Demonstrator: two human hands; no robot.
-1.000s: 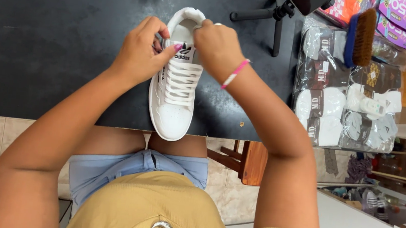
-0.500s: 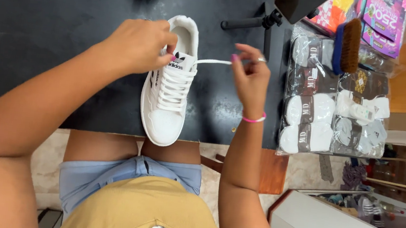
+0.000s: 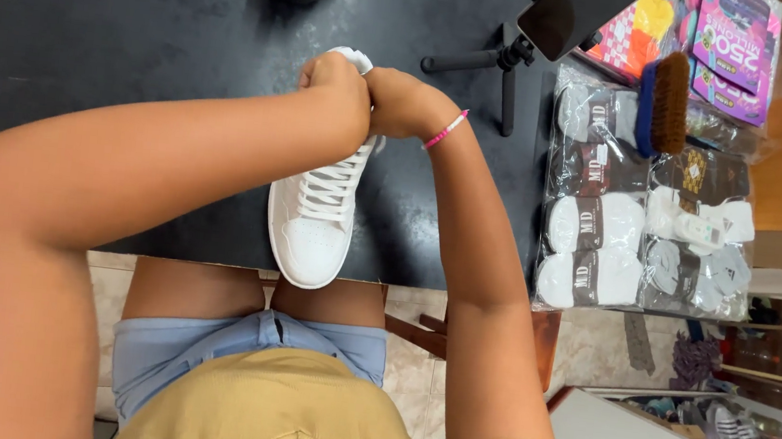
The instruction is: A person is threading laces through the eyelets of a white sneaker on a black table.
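Black tabletop [image 3: 138, 48] carries our white sneaker [image 3: 314, 211]; our left hand [image 3: 337, 88] and right hand [image 3: 401, 103] close together on its laces at the collar, apparently keeping them taut.

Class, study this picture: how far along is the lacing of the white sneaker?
Done: the white laces cross in neat rows up the white leather sneaker. In hand: the left hand and right hand meet, closed together, at the shoe's top by the tongue. Left: any finishing knot, which the hands hide.
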